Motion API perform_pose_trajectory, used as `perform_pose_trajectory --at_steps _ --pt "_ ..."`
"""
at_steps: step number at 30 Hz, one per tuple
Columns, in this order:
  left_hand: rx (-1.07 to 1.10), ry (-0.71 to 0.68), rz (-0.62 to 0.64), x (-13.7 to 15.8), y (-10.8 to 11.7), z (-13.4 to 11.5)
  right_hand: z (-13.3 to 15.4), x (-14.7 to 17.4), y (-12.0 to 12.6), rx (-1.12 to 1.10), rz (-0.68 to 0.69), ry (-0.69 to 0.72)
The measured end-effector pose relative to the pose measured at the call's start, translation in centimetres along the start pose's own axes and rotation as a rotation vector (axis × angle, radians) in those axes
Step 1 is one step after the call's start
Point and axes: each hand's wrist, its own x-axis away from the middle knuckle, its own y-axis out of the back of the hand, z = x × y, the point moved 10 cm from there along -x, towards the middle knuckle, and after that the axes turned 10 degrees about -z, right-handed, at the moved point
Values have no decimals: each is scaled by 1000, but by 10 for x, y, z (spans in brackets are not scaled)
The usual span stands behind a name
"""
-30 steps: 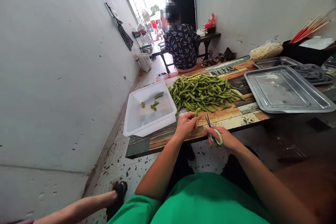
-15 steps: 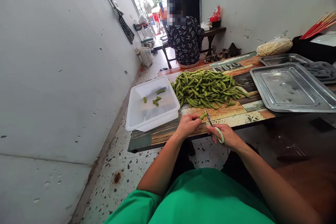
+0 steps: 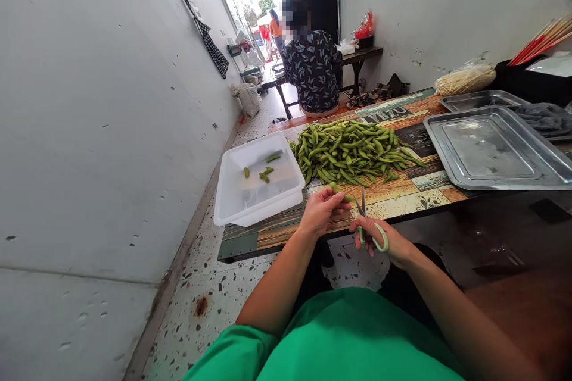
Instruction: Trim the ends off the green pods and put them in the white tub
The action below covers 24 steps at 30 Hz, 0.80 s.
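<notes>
Pinched between the fingers of my left hand (image 3: 325,211) is a green soybean pod (image 3: 349,198), one end pointing toward the scissors. My right hand (image 3: 379,238) grips scissors (image 3: 363,208) with pale green handles; their blades are spread, the tips beside the pod's end. Beyond both hands lies a big heap of green pods (image 3: 348,149) on the patterned wooden table (image 3: 429,199). To the left, a white plastic tub (image 3: 232,199) at the table's edge contains several pods (image 3: 264,177) on its bottom.
Metal trays (image 3: 491,178) lie on the table's right side, with a bag of thin sticks (image 3: 465,79) and a black box (image 3: 513,80) of red-ended skewers behind them. A person (image 3: 313,71) sits ahead, facing away. A white wall (image 3: 111,131) runs along the left.
The scissor blades have spread apart, their handles now separated. In my left hand the pod has turned, its other end now pointing at the scissors.
</notes>
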Motion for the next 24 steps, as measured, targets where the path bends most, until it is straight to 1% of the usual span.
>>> perform_pose_trajectory --at_steps 4,11,15,17,18,19,20,22,23,24 --pt "69 -33 -33 2 -2 1 2 5 0 -23 -36 17" --pt "61 -18 -37 8 -7 7 0 0 5 45 -82 9" --pt "13 -23 -52 9 -9 11 -4 -2 13 120 -156 11" --pt "-67 -66 -62 11 -9 8 -6 -4 16 134 -189 10" --pt "-129 -131 -82 13 -7 0 -7 -4 16 119 -192 5" --pt "-205 -238 -125 17 -1 -16 -8 -4 15 90 -178 -4" --pt "-295 -384 -206 22 9 -38 -9 -4 12 52 -152 -14" --pt "-504 -722 -469 45 35 -96 -9 -2 7 -23 -94 -34" --pt "-622 -859 -644 59 49 -124 -9 -1 6 -54 -70 -40" --pt "-746 -928 -795 70 61 -146 -8 0 5 -82 -57 -42"
